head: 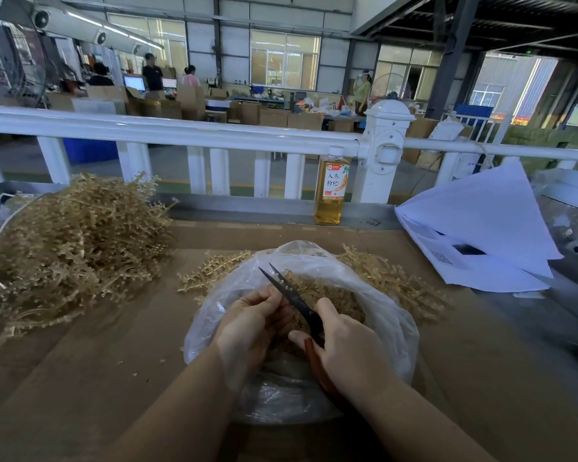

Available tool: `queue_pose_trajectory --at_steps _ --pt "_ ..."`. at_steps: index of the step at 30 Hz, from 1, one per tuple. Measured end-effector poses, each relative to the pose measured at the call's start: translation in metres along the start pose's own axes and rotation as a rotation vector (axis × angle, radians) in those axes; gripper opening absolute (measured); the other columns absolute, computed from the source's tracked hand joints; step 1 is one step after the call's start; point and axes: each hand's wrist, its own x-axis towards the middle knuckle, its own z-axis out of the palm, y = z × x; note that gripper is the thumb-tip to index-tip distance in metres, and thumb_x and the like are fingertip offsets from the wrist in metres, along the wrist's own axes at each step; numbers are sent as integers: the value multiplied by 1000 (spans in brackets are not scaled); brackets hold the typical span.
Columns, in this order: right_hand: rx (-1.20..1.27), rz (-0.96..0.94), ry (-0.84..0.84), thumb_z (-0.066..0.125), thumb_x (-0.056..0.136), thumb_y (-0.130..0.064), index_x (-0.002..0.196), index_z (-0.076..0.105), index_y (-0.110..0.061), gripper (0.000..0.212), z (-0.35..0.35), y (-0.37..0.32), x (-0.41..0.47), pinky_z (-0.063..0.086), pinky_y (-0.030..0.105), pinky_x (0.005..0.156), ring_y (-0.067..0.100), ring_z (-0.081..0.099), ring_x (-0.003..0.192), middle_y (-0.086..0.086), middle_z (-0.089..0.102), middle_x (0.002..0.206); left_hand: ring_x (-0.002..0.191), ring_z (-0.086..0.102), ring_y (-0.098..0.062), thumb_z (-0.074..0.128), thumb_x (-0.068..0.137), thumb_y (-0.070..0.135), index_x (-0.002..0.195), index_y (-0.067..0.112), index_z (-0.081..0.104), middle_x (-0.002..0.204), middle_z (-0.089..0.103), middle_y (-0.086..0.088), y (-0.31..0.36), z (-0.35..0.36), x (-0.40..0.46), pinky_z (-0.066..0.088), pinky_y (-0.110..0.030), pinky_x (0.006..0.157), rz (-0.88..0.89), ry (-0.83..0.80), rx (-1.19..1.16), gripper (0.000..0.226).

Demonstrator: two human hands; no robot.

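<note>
The left hand's (251, 323) fingers curl to pinch a thin tan sprig (282, 279) lying between the parted blades of the black scissors (296, 298). The right hand (347, 345) grips the scissors' reddish handle, and both hands are over a clear plastic bag (392, 315) of tan cuttings. A big heap of sprigs (70, 241) lies well left, white papers (481, 235) right, and an amber drink bottle (331, 191) stands by the white railing (181, 135). Both forearms enter from below, the right hand hides the handle loops, and the sprig blurs into the cuttings.

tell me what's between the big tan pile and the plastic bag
Head view: a small sprig cluster beside the plastic bag; otherwise bare brown board up to the big tan pile.
</note>
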Motion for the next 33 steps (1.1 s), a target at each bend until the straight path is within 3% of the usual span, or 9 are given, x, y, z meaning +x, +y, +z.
queue_pose_trajectory --at_steps 8,13,21,25,29,33 --pt "-27 -32 22 40 91 -63 97 28 -31 35 1 0 1 36 18 57 7 49 63 -12 47 70 50 64 -13 54 89 -4 65 7 61 60 66 -7 0 -2 1 54 -22 49 -20 -9 6 27" --pt "-57 -32 47 40 90 -64 99 32 -32 34 0 -1 0 29 15 52 3 45 60 -13 44 68 50 63 -13 55 89 -3 47 14 66 60 66 -7 1 -2 0 54 -23 50 -22 -36 33 46" --pt "-49 -21 36 42 91 -61 93 26 -34 31 -2 -5 2 26 12 46 0 39 53 -13 41 63 49 63 -14 55 88 -4 45 15 65 60 66 -7 3 -1 -3 52 -22 47 -31 -32 57 48" --pt "-34 -16 31 44 91 -61 93 28 -34 31 -3 -5 2 26 11 46 -3 39 51 -13 42 62 49 64 -15 56 88 -3 60 9 61 59 65 -7 4 0 -4 52 -23 47 -59 8 61 31" --pt "17 -2 66 50 88 -60 96 37 -33 31 -6 -7 3 32 10 52 0 48 63 -14 50 70 54 67 -19 57 89 -1 74 5 60 62 68 -9 7 2 -4 54 -26 48 -102 31 47 16" --pt "167 49 182 64 89 -40 94 48 -34 18 -18 -8 5 41 5 57 -6 52 66 -18 57 77 64 62 -19 57 91 3 78 9 59 63 65 -5 10 7 -2 53 -30 56 -106 87 21 14"
